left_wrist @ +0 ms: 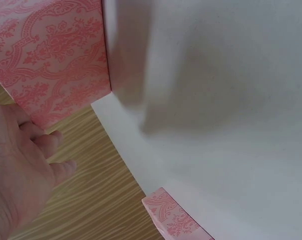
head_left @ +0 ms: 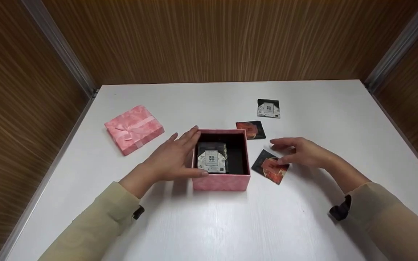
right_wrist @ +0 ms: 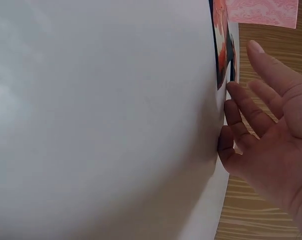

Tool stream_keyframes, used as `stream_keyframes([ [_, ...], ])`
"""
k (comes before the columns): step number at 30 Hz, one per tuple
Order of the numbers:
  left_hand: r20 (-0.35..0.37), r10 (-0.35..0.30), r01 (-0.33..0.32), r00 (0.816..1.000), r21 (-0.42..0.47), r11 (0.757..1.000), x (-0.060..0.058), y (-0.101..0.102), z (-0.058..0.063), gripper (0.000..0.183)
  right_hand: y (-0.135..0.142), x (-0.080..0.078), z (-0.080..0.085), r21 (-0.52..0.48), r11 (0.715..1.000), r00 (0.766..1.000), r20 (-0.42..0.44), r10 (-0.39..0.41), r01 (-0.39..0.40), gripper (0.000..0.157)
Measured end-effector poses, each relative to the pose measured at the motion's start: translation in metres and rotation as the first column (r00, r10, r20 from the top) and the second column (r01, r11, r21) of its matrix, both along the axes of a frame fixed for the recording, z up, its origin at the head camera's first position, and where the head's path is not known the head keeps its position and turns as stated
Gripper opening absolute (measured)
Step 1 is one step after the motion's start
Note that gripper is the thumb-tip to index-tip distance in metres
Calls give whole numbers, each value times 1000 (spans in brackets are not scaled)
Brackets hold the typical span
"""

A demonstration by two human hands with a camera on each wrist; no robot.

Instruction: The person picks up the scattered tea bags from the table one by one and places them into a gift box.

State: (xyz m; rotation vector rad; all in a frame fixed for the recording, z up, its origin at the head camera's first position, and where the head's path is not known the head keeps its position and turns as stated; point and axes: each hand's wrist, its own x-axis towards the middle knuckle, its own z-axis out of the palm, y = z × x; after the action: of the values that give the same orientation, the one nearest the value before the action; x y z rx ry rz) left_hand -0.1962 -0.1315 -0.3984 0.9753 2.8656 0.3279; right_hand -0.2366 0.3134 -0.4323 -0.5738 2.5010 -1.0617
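A pink patterned box stands lidless on the table. Inside its left half lies a sachet with a white floral label. My left hand rests along the box's left side, fingers extended toward the back corner and thumb across the front rim. In the left wrist view, the fingers lie at the side of the box. Over a black-and-red sachet right of the box hovers my right hand, thumb overlapping that sachet in the head view. The right wrist view shows those fingers spread and loosely bent, holding nothing.
The pink lid with a ribbon bow lies at the left. Behind the box's right corner is another red-and-black sachet, and farther back a black-and-white sachet. Wood-grain panels enclose the white table at the back and sides.
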Motion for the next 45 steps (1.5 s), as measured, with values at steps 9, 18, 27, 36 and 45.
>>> stream_keyframes([
  [9,-7,-9,9,1000,2,1000,-2,0,-1,129,-6,0,-6,4,999,996,75,40,-41,81],
  [18,-15,-15,15,1000,-1,1000,-3,0,0,128,-10,1,-9,22,998,995,84,50,-52,84],
  [27,-4,-12,12,1000,-1,1000,-3,-1,0,128,-14,3,-11,33,998,995,80,51,-54,84],
  [36,-9,-16,16,1000,2,1000,-1,-1,-2,128,-15,7,-12,19,998,996,78,51,-53,77],
  [45,-5,-13,13,1000,11,1000,-1,-2,-3,128,-16,8,-9,32,998,998,32,47,-48,70],
])
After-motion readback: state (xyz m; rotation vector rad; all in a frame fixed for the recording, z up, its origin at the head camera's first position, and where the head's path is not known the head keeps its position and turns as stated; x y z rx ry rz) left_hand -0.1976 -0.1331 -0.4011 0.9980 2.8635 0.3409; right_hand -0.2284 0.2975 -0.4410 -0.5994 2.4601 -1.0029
